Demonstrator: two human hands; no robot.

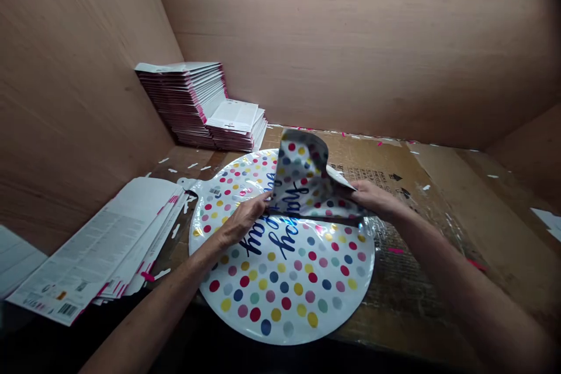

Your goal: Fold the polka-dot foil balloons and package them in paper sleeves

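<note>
Round white foil balloons with coloured dots and blue lettering lie flat on the cardboard, their neck tab pointing left. Above them, a partly folded dotted foil balloon stands up, bent over at its top with a dark underside showing. My left hand is closed at its left edge, fingertips partly hidden behind the foil. On the other side my right hand pinches the right end of the folded foil between thumb and fingers. Both forearms reach in from the bottom of the view.
Folded white and pink card packets are stacked in the back left corner, with a lower pile beside them. Printed card sleeves fan out at left. Wooden walls enclose the cardboard surface, which is strewn with small paper scraps.
</note>
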